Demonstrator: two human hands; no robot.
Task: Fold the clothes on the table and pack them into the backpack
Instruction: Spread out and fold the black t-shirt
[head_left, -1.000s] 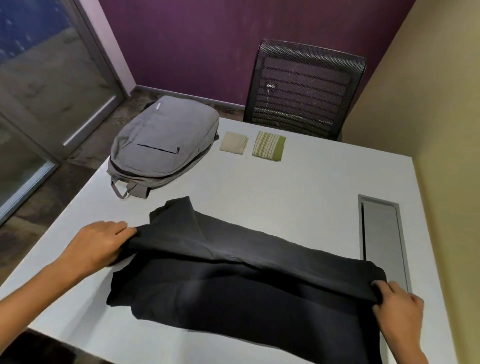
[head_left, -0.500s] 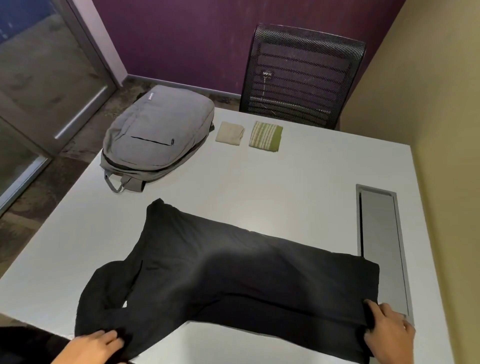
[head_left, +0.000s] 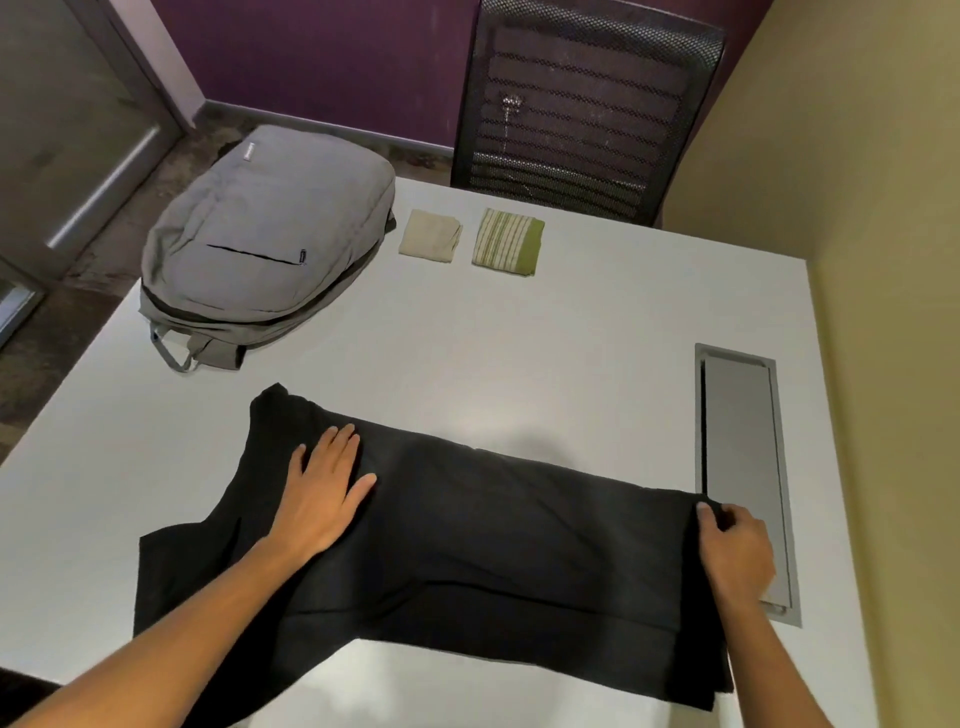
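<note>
With left hand (head_left: 324, 491) flat on the shirt (head_left: 483, 535) and right hand (head_left: 735, 551) pinching its edge, smooth creases before folding.

left hand (head_left: 324, 493): palm down, fingers straight and together, thumb spread, pressing flat on the black garment (head_left: 467, 545) | left forearm: bare, reaching in from lower left | right hand (head_left: 735, 551): fingers curled, pinching the garment's right edge | right forearm: bare, from lower right
</note>
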